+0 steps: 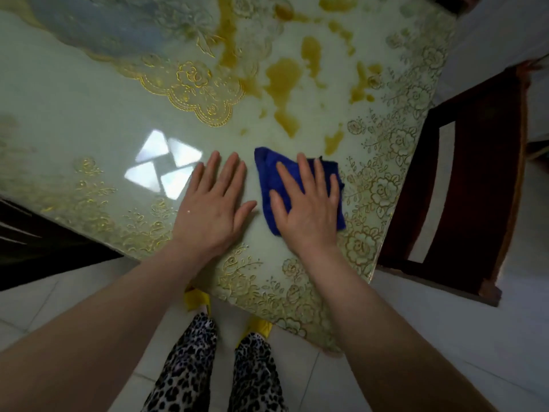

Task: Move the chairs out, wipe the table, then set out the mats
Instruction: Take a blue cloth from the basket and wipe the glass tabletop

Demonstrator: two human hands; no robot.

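Observation:
A glossy pale-green table (pixel 89 114) with gold floral edging fills the upper view. Yellow-brown spill patches (pixel 282 78) lie on it past my hands. A blue cloth (pixel 267 168) lies flat near the table's front right corner, and my right hand (pixel 306 203) presses down on it with the fingers spread. My left hand (pixel 214 206) rests flat on the bare tabletop just left of the cloth, fingers apart, holding nothing. A dark wooden chair (pixel 475 173) stands at the table's right side, its back close to the edge.
A gold-trimmed mat or doily (pixel 190 78) lies on the table at the upper left. A dark piece of furniture (pixel 35 242) sits low at the left. White floor tiles (pixel 445 337) surround my legs and yellow slippers (pixel 196 298).

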